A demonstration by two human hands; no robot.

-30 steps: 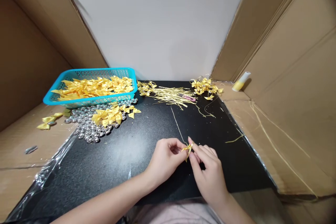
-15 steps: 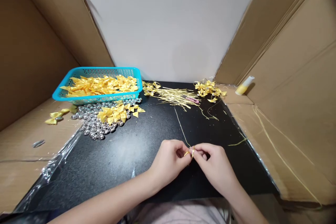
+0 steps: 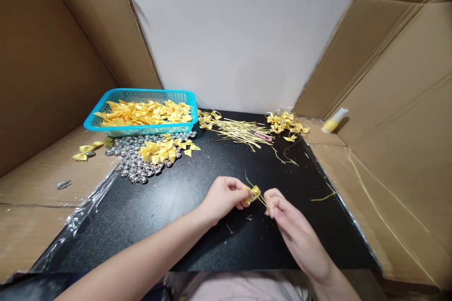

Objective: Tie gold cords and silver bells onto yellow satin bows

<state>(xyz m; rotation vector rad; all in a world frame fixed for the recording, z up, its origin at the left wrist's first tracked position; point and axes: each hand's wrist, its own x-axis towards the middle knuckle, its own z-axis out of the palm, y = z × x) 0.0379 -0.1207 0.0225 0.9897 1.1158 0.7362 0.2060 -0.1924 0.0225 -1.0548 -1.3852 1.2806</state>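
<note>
My left hand (image 3: pixel 229 197) pinches a small yellow ribbon bow (image 3: pixel 254 193) between thumb and fingers over the black tabletop. A thin yellow tie (image 3: pixel 262 200) runs from the bow to my right hand (image 3: pixel 287 216), whose fingers are closed on its end. Another thin end of it pokes up behind the bow. Part of the bow is hidden by my left fingers. A few tiny cut scraps (image 3: pixel 230 229) lie on the table just below my hands.
Yellow bows fill a turquoise basket (image 3: pixel 141 130) at the back left. Silver beads (image 3: pixel 132 169) with loose bows (image 3: pixel 160 150) lie before it. Behind my hands are a heap of gold ties (image 3: pixel 243 132), a pink snipper (image 3: pixel 263 136) and tied bows (image 3: pixel 284 122). A thread cone (image 3: pixel 334 120) stands right.
My hands have moved apart, the right one away to the right with the tie. The bow now shows between them. The view has shifted slightly, so the background sits further right.
</note>
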